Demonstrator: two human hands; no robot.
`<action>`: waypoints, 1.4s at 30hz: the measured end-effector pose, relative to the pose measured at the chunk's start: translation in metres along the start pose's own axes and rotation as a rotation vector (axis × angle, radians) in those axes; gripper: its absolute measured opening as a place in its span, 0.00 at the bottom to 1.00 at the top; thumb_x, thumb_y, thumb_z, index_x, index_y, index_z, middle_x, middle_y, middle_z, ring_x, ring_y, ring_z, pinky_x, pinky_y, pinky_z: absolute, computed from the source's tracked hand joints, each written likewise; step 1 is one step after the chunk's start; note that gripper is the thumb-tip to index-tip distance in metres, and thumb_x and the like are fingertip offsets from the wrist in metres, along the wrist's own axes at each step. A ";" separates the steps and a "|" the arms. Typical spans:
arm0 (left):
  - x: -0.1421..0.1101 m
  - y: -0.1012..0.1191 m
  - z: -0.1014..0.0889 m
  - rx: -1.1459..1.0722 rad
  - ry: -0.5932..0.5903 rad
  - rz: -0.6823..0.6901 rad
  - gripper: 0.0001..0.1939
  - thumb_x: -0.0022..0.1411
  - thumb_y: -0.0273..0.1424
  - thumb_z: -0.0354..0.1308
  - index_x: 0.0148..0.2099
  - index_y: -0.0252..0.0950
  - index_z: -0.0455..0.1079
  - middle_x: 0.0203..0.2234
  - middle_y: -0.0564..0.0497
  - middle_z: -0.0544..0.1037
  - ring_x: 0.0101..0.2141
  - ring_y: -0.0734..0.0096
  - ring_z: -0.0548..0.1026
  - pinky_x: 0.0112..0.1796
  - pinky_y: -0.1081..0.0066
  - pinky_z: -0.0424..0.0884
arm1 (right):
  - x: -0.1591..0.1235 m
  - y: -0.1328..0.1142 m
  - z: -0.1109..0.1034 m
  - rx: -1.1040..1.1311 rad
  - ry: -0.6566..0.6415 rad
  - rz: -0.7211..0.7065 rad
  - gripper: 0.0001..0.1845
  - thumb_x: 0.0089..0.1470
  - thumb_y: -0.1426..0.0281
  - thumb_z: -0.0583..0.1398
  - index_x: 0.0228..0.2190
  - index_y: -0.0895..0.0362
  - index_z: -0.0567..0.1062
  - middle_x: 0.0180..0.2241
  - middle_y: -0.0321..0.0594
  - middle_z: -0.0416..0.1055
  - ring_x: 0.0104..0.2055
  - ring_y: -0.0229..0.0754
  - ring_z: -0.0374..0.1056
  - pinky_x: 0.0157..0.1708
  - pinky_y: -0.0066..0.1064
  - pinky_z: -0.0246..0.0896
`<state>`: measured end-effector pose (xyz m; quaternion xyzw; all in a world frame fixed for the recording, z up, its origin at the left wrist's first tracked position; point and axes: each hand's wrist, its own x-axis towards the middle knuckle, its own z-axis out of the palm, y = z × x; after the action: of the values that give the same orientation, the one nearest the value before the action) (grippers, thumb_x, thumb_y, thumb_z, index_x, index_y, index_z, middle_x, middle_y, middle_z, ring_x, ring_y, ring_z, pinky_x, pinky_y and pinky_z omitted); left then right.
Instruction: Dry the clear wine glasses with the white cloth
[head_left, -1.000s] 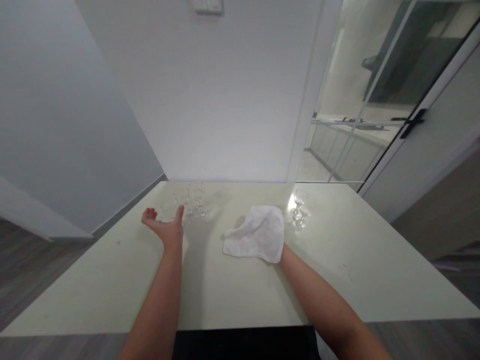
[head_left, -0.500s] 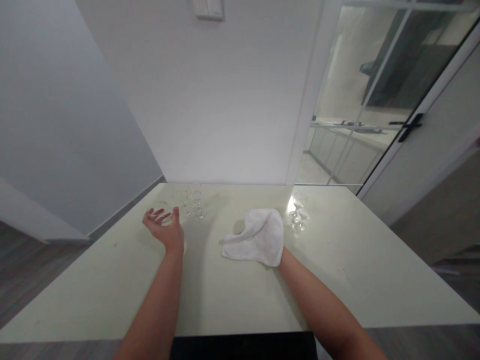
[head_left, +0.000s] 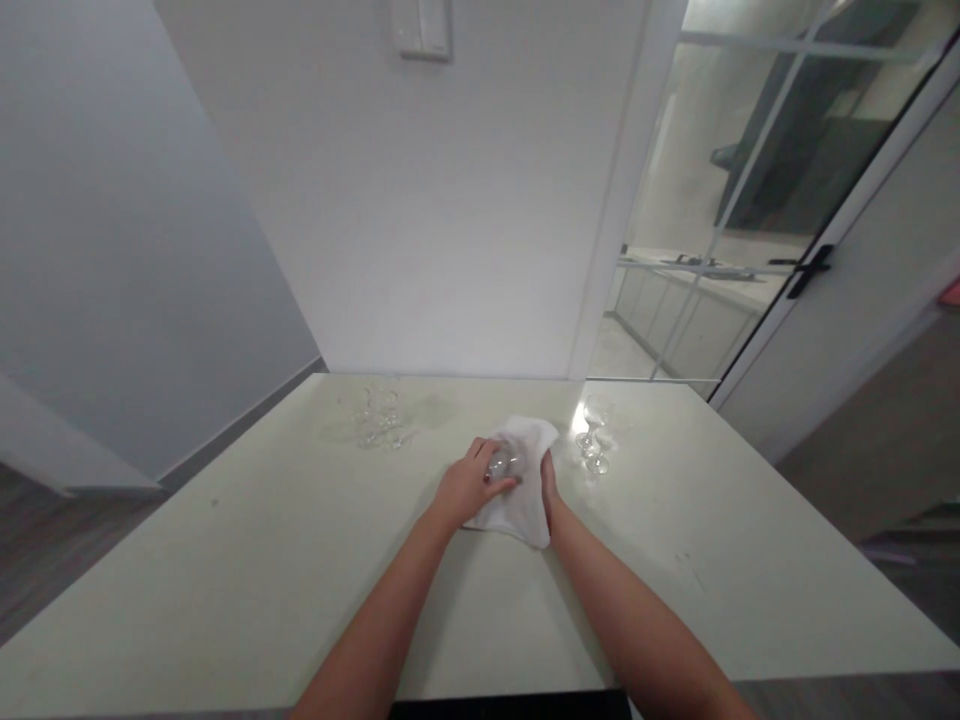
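Note:
My left hand (head_left: 466, 490) is closed around a clear wine glass (head_left: 510, 461), its fingers and thumb wrapped on the near side. The glass lies against a white cloth (head_left: 529, 500) over the middle of the table. Partly hidden behind that cloth, my right hand (head_left: 550, 485) grips it from the right. Just beyond, to the right, a pair of clear stemmed glasses (head_left: 597, 415) stands close together. Several more clear glasses (head_left: 386, 410) are grouped at the far left; their outlines are faint.
The pale table (head_left: 247, 580) reaches back to a white wall (head_left: 457, 220) with a light switch (head_left: 422, 28). A glass-paned door (head_left: 697, 210) with a black handle (head_left: 812, 270) stands at the right. A dark edge (head_left: 510, 706) shows at the bottom.
My left hand has moved right from the table's left side, bringing a glass to the cloth. The cloth in my right hand has turned, and that hand's edge now shows.

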<state>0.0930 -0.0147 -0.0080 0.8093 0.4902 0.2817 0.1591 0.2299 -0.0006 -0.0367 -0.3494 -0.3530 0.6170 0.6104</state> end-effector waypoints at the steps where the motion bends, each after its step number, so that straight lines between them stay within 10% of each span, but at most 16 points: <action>1: 0.001 0.000 0.002 0.061 0.005 0.013 0.28 0.57 0.42 0.61 0.58 0.45 0.61 0.49 0.48 0.68 0.30 0.72 0.75 0.33 0.70 0.68 | 0.001 0.001 -0.004 0.007 -0.028 -0.010 0.26 0.48 0.49 0.61 0.38 0.57 0.76 0.33 0.41 0.76 0.37 0.46 0.72 0.36 0.36 0.68; 7: 0.001 -0.014 0.009 0.351 0.110 0.148 0.35 0.57 0.31 0.60 0.65 0.41 0.54 0.47 0.44 0.70 0.45 0.60 0.73 0.46 0.63 0.66 | 0.000 0.010 -0.005 -0.080 0.037 -0.179 0.24 0.39 0.67 0.69 0.40 0.55 0.73 0.34 0.34 0.74 0.34 0.37 0.68 0.37 0.27 0.64; 13: -0.001 -0.027 0.012 0.274 0.165 0.196 0.15 0.62 0.43 0.55 0.43 0.36 0.69 0.36 0.45 0.75 0.39 0.61 0.73 0.44 0.63 0.64 | 0.004 0.012 -0.007 -0.023 0.171 -0.203 0.19 0.42 0.64 0.68 0.37 0.57 0.72 0.29 0.32 0.72 0.29 0.35 0.66 0.32 0.26 0.63; 23: 0.002 -0.008 0.030 -0.971 -0.183 -0.355 0.24 0.56 0.54 0.53 0.29 0.36 0.62 0.19 0.56 0.68 0.16 0.77 0.64 0.20 0.74 0.60 | -0.001 0.003 -0.010 0.088 0.022 -0.040 0.24 0.42 0.62 0.68 0.40 0.54 0.68 0.26 0.32 0.71 0.21 0.36 0.65 0.23 0.27 0.63; 30: 0.002 -0.006 0.039 -0.821 0.002 -0.252 0.20 0.51 0.47 0.62 0.30 0.36 0.64 0.21 0.56 0.69 0.22 0.77 0.67 0.23 0.76 0.61 | 0.006 0.005 -0.007 0.090 0.231 -0.172 0.27 0.37 0.66 0.71 0.40 0.54 0.69 0.30 0.32 0.73 0.28 0.35 0.69 0.29 0.25 0.66; 36: -0.003 0.005 0.032 -1.251 -0.336 -0.459 0.23 0.55 0.52 0.56 0.35 0.34 0.66 0.17 0.60 0.62 0.15 0.81 0.58 0.19 0.76 0.59 | -0.004 0.002 -0.019 0.093 -0.040 0.204 0.22 0.44 0.51 0.64 0.31 0.57 0.72 0.16 0.32 0.66 0.17 0.38 0.63 0.19 0.29 0.61; 42: 0.003 -0.002 0.038 -0.947 -0.063 -0.363 0.20 0.49 0.47 0.62 0.28 0.34 0.66 0.18 0.55 0.68 0.18 0.78 0.65 0.20 0.76 0.58 | 0.000 -0.001 -0.005 0.062 0.121 -0.115 0.22 0.39 0.62 0.70 0.35 0.56 0.71 0.22 0.31 0.71 0.21 0.35 0.65 0.22 0.26 0.62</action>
<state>0.1160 -0.0103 -0.0377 0.5580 0.4364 0.4162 0.5700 0.2343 -0.0008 -0.0381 -0.3459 -0.3157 0.5695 0.6756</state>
